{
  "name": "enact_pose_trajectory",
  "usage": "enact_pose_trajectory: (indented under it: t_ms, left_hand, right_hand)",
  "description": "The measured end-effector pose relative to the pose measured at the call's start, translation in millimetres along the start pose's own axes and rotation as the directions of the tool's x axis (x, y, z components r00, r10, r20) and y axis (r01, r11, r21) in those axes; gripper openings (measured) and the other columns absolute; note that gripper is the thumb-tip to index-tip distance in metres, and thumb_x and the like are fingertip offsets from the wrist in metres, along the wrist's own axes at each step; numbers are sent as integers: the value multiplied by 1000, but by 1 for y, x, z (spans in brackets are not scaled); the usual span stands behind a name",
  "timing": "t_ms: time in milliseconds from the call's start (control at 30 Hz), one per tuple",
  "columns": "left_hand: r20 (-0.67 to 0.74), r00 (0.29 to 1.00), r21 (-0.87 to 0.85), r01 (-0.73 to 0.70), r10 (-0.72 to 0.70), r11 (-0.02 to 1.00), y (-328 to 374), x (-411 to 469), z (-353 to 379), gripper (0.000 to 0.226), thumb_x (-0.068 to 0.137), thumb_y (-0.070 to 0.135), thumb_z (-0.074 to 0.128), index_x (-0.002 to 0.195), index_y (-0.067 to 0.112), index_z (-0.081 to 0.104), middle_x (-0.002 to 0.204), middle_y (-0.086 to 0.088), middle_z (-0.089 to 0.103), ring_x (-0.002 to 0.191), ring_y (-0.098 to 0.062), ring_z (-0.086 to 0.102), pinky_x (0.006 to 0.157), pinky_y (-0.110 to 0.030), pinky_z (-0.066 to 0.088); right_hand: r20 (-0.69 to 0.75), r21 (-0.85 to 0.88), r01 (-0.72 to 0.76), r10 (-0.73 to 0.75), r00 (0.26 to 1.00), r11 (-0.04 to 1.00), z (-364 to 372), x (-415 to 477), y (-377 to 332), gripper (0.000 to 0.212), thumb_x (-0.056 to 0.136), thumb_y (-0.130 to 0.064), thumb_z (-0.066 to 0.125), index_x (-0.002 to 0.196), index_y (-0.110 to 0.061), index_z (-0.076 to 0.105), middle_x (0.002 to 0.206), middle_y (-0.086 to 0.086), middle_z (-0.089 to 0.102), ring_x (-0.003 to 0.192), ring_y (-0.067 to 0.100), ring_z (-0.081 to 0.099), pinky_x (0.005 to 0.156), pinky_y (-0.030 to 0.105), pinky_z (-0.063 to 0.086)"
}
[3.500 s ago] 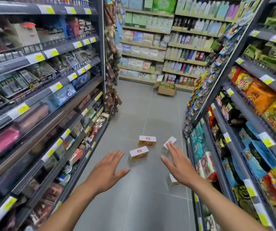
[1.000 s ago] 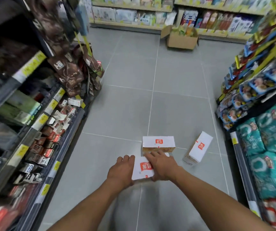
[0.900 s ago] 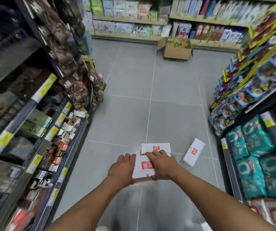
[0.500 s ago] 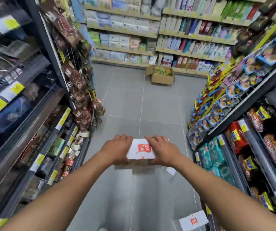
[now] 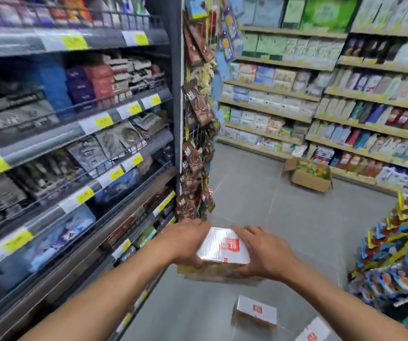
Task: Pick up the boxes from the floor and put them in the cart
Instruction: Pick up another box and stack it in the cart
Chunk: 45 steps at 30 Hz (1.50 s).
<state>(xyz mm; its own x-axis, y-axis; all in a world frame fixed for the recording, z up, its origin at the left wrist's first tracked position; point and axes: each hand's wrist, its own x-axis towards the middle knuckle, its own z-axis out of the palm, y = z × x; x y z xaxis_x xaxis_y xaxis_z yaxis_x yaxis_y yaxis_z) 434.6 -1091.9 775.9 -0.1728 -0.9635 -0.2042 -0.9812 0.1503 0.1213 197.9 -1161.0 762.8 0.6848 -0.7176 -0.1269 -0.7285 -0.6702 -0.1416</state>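
Held box: a white box (image 5: 223, 247) with a red mark on its top was up off the floor (image 5: 284, 217), carried between the two grips.
Left grip: the left grip (image 5: 188, 242) grasped the box's left end, its fingers curled over the far edge.
Right grip: the right grip (image 5: 264, 254) clasped the right end in the same way.
Beneath it: a brownish-yellow band showed under the white top. It was too blurred for me to tell whether that was the box's own side or another box.
On the floor: a second box (image 5: 254, 313) lay below the arms, and a third box (image 5: 312, 334) lay near it at the bottom edge.
Cart: I could not see it anywhere.
Handling: it looked like light, stiff card with a glossy top. I judged it would dent at the corners if squeezed and might slide against bare palms.
Where to hold: by the two short ends, palms flat and fingertips hooked under the lower edge.
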Motion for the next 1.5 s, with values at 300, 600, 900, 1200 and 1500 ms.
enact_pose_trajectory:
  t_ms: [300, 600, 900, 1200, 1500]
  left_hand:
    - [-78, 871, -157, 469, -485, 869, -2, -109, 18, 81, 71, 50, 79, 139, 30, 41, 133, 2, 53, 123, -24, 50, 94, -37, 47]
    - [18, 506, -293, 827, -862, 480, 56, -294, 53, 82, 68, 43, 82, 137, 31, 41, 127, 4, 53, 119, -22, 48, 89, -40, 48]
    - [89, 21, -360, 933, -996, -12, 198, -517, 120, 90, 68, 48, 81, 143, 28, 36, 139, 0, 50, 127, -25, 47, 99, -46, 47]
    - [176, -398, -418, 798, -900, -434, 406, -718, 183, 82, 72, 45, 80, 141, 38, 37, 137, 6, 52, 125, -19, 49, 100, -41, 47]
    - [265, -641, -427, 592, -720, -684, 570, -822, 232, 86, 73, 53, 78, 144, 33, 35, 136, 5, 51, 127, -20, 47, 99, -41, 48]
  right_hand:
    - [117, -55, 434, -426, 897, 899, -7, 56, -67, 113, 57, -90, 55, 153, -43, 20, 142, -14, 43, 128, 20, 44, 99, 46, 50]
    - [238, -77, 810, -778, 581, 581, 18, 13, -220, 109, 64, -76, 73, 153, -43, 19, 150, -15, 39, 137, 21, 39, 100, 48, 49]
    - [315, -11, 993, -942, 114, 116, 66, -152, -401, 107, 59, -83, 68, 149, -49, 21, 136, -17, 45, 126, 19, 44, 88, 45, 48]
    - [330, 93, 948, -889, -319, -306, 116, -420, -528, 105, 63, -78, 68, 152, -47, 21, 140, -15, 43, 130, 19, 41, 92, 44, 47]
    - [330, 178, 793, -724, -606, -583, 149, -624, -588, 95, 62, -80, 65, 145, -47, 30, 132, -15, 52, 125, 17, 48, 88, 40, 46]
